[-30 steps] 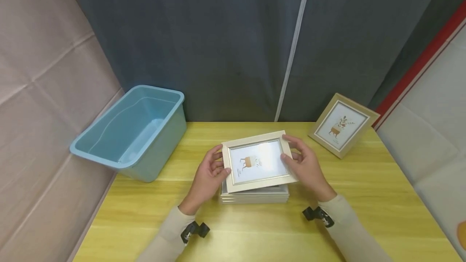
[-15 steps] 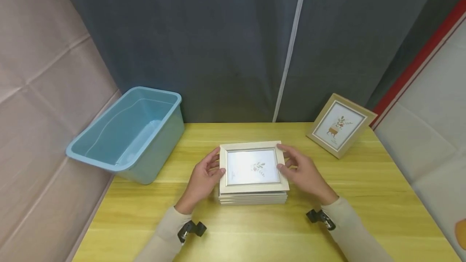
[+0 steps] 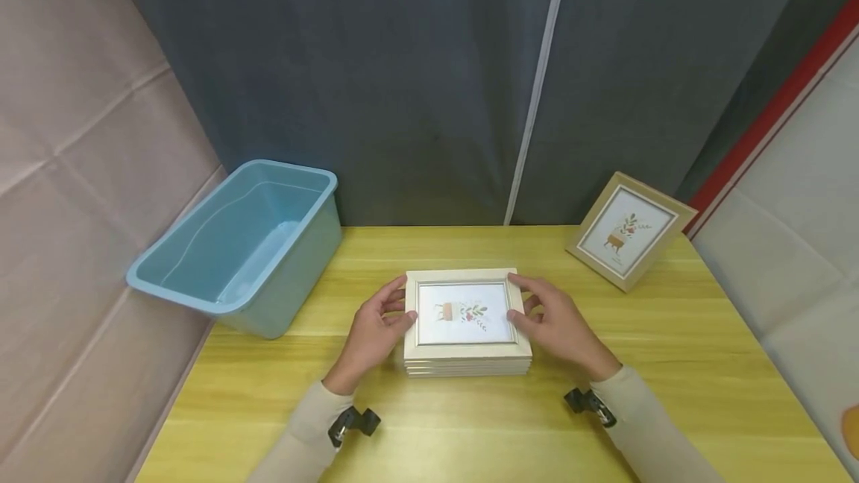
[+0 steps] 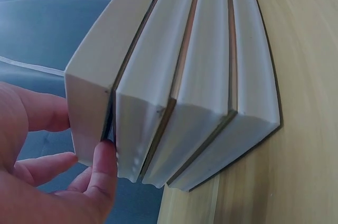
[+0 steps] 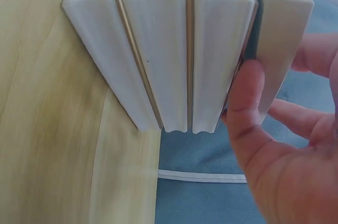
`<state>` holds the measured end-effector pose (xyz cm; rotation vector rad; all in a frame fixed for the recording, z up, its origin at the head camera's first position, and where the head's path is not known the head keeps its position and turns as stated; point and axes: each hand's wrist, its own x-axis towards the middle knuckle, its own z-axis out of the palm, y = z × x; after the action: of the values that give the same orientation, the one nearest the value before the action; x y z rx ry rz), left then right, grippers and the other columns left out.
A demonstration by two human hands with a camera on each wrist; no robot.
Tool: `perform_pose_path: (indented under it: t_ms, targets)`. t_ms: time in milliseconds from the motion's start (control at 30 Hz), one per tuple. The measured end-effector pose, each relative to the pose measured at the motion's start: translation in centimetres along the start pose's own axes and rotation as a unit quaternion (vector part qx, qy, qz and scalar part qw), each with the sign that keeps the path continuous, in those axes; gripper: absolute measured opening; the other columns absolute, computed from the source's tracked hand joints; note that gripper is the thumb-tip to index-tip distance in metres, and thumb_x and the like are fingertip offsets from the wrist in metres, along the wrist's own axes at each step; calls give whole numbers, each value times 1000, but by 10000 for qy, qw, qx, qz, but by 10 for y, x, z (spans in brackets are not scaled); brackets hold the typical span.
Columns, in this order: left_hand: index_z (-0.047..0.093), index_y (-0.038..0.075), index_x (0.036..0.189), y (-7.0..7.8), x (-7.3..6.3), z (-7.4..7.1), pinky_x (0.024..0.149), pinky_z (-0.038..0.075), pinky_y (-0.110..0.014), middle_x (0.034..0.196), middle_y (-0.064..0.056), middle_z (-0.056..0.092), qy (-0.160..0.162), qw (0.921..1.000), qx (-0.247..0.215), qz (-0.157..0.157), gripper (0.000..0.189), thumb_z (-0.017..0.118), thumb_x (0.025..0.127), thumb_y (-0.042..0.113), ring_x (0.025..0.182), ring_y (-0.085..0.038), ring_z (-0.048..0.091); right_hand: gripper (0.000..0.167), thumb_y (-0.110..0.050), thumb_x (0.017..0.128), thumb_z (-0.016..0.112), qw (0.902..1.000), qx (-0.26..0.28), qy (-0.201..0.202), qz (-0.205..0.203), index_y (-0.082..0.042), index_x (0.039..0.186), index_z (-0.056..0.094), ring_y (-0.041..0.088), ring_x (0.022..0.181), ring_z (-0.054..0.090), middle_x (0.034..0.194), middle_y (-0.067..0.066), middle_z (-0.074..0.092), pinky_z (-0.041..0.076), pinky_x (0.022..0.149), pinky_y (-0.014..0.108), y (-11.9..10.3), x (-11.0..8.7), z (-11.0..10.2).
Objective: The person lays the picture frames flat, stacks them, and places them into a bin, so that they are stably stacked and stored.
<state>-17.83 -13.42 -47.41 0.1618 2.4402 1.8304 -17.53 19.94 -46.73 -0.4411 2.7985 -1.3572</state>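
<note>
Both hands hold a cream picture frame (image 3: 468, 351) by its two short sides, on top of a stack of similar frames (image 3: 467, 369). Its print of a plant in a pot faces up, lying sideways. The left hand (image 3: 371, 334) grips the left side with the thumb on the near part of the border. On the opposite side the right hand (image 3: 562, 325) does the same. In the left wrist view a fingertip (image 4: 104, 152) sits at the narrow dark gap below the top frame (image 4: 90, 97). A similar gap shows in the right wrist view, beside a finger (image 5: 247, 84).
A tan picture frame (image 3: 661, 241) stands tilted at the table's back right, its print facing forward. At the left is a blue plastic bin (image 3: 295, 267). Behind the wooden table (image 3: 470, 431) hangs a dark grey curtain (image 3: 403, 95).
The held frame was raised and slanted above the stack. Both hands have lowered and straightened it, so that it now lines up with the frames below.
</note>
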Motion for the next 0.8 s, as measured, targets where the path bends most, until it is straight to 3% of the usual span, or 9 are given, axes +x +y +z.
perform_pose_path:
  t_ms: [400,800]
  targets:
    - [53,21,157,1,0,2,103,58,-43,145,-11,63,-2,9997,238,-28,65,76,97,13,119,-28,66,63,-21,99,77,9994,-332,-63,-85,-11,156,53,15,92,61,129,14,63,55,72,24,5,0,1]
    - [54,19,156,0,0,1,102,58,-43,149,-8,62,-53,9992,387,-6,63,76,97,15,119,-26,63,60,-19,100,75,9993,-350,-130,-41,-8,155,53,15,93,61,132,15,61,56,73,24,6,0,0]
